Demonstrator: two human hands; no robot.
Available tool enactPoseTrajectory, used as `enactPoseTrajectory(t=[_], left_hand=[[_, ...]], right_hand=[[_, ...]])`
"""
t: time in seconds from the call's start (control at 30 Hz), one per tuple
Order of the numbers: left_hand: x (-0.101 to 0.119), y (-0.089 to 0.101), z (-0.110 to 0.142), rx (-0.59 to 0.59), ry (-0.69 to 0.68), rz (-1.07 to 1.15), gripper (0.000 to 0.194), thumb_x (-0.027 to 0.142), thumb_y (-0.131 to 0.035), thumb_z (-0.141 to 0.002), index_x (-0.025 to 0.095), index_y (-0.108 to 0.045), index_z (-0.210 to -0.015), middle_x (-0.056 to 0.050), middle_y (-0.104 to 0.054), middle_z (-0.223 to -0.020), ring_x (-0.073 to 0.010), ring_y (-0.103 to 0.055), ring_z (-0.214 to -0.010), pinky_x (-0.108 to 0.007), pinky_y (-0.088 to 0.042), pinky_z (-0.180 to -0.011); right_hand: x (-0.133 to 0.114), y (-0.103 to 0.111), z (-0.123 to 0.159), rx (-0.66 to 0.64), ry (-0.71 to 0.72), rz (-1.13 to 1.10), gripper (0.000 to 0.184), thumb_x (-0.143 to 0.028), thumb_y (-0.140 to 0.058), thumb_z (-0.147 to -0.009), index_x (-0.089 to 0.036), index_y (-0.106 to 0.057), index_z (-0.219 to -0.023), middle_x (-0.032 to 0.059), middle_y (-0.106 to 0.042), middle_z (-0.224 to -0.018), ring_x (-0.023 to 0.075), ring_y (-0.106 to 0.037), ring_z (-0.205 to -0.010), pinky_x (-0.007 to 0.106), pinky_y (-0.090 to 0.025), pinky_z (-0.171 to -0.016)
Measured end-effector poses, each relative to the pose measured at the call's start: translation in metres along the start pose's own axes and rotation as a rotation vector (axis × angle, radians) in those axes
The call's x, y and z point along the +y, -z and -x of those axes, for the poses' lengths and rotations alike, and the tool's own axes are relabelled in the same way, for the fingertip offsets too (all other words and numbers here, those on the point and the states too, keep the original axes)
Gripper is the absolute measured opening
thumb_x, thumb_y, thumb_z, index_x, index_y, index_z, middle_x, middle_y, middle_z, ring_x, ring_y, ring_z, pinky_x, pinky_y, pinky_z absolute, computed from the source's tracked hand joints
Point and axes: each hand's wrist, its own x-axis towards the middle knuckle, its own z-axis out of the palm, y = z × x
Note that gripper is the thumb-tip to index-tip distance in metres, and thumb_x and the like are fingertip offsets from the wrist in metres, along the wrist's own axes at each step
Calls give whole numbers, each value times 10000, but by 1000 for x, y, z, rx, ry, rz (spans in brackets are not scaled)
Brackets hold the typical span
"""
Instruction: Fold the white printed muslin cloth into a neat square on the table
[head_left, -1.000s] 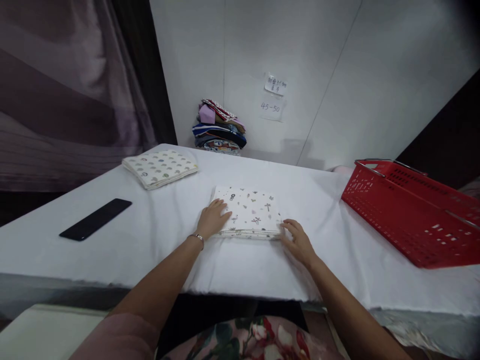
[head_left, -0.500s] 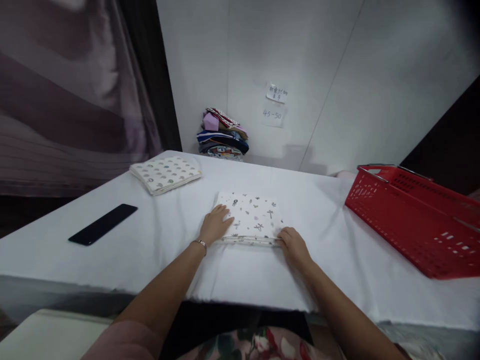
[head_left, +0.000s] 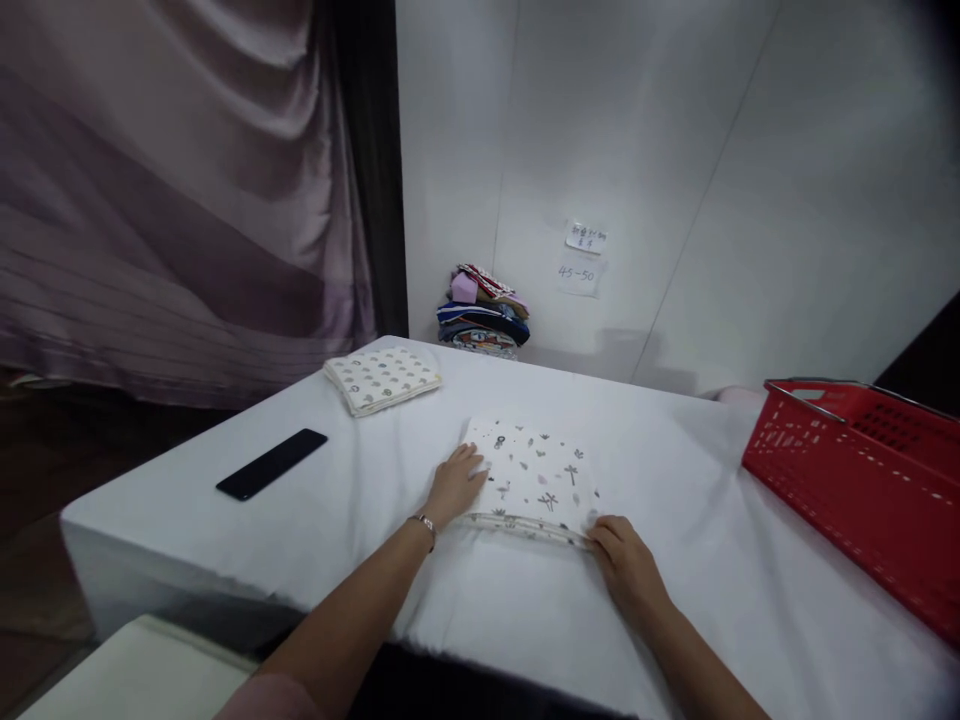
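A folded white cloth (head_left: 534,478) printed with small palm trees and animals lies in the middle of the white-covered table. My left hand (head_left: 456,486), wearing a bracelet at the wrist, rests on the cloth's left edge with the fingers spread. At the near right corner, my right hand (head_left: 625,562) pinches the cloth's layers between thumb and fingers. Stacked layers show along the near fold. Another folded cloth (head_left: 384,378), cream with a grey repeating print, lies farther back on the left, apart from both hands.
A black phone-like slab (head_left: 272,464) lies on the table (head_left: 315,540) at left. On the right stands a red perforated basket (head_left: 847,480) with metal handles. Behind the table are a pile of folded fabrics (head_left: 484,315) and a wall with paper notes (head_left: 581,272). A pale seat-like surface (head_left: 142,670) is at lower left.
The view has swung left, so everything sits farther right and lower in the picture. My right hand keeps its pinch on the cloth's corner; my left hand stays on its left edge.
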Motion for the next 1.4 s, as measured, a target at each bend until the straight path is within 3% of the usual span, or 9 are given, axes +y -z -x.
enactPoseTrajectory(t=[0.23, 0.37, 0.47, 0.6, 0.77, 0.9, 1.13, 1.27, 1.4], left_hand=[[0, 0, 8, 2, -54, -45, 358, 339, -411, -879, 237, -528, -1201, -46, -397, -1409, -217, -262, -1340, -418, -311, -1041], [1, 1, 11, 8, -73, -46, 354, 338, -395, -887, 231, -532, -1195, -47, -418, -1394, -212, -268, -1336, -404, -313, -1045], [0, 7, 11, -35, -66, -37, 373, 347, -392, -886, 239, -515, -1221, -41, -400, -1408, -212, -266, -1337, -412, -315, -1040], [8, 15, -3, -113, 29, -92, 369, 411, -398, -871, 267, -552, -1174, -41, -428, -1388, -245, -307, -1317, -482, -303, -1025], [16, 11, -35, -53, 75, -147, 496, 476, -341, -879, 221, -440, -1292, -88, -295, -1462, -277, -190, -1361, -525, -182, -1064], [6, -3, -42, -72, 107, -174, 508, 465, -344, -875, 236, -386, -1326, -66, -233, -1489, -270, -287, -1320, -472, -269, -1029], [-1, -8, -39, -42, 69, -188, 509, 460, -321, -887, 210, -387, -1326, -63, -243, -1486, -250, -365, -1265, -401, -313, -998], [3, -4, -39, -48, 79, -190, 486, 447, -336, -887, 231, -400, -1318, -48, -257, -1482, -238, -373, -1258, -394, -302, -1001], [5, -2, -38, -63, 101, -186, 494, 450, -327, -887, 227, -392, -1323, -43, -248, -1485, -237, -359, -1271, -393, -301, -1004]], right_hand=[[-22, 11, -39, -82, 19, 57, 292, -314, -413, -889, -208, -658, -1008, 113, -614, -1095, 252, -553, -1008, 398, -450, -863], [-43, -18, -63, -166, 117, 70, 463, -368, -426, -884, -188, -465, -1308, 111, -431, -1375, 271, -350, -1280, 462, -325, -1018], [-48, -45, -58, -285, 180, 120, 570, -373, -475, -852, -174, -370, -1376, 112, -334, -1436, 287, -240, -1339, 504, -237, -1059], [-44, -62, -46, -275, 206, 147, 611, -359, -478, -850, -171, -309, -1407, 98, -263, -1465, 279, -190, -1357, 493, -192, -1082], [-45, -58, -44, -315, 168, 137, 631, -371, -491, -845, -172, -298, -1412, 97, -232, -1473, 277, -155, -1366, 497, -155, -1091], [-47, -40, -59, -431, 123, -1, 602, -471, -386, -892, -211, -267, -1422, 81, -227, -1479, 244, -160, -1368, 464, -163, -1091], [3, -28, -125, -261, -231, 91, 608, -476, -389, -891, -148, -316, -1397, 136, -187, -1489, 275, -92, -1376, 510, -117, -1074], [37, -50, -124, -274, -350, 87, 603, -478, -357, -892, -142, -323, -1391, 128, -181, -1492, 298, -117, -1369, 519, -213, -1039], [46, -61, -117, -272, -347, 64, 642, -511, -350, -877, -135, -321, -1395, 101, -159, -1502, 274, -82, -1377, 442, -219, -1064]])
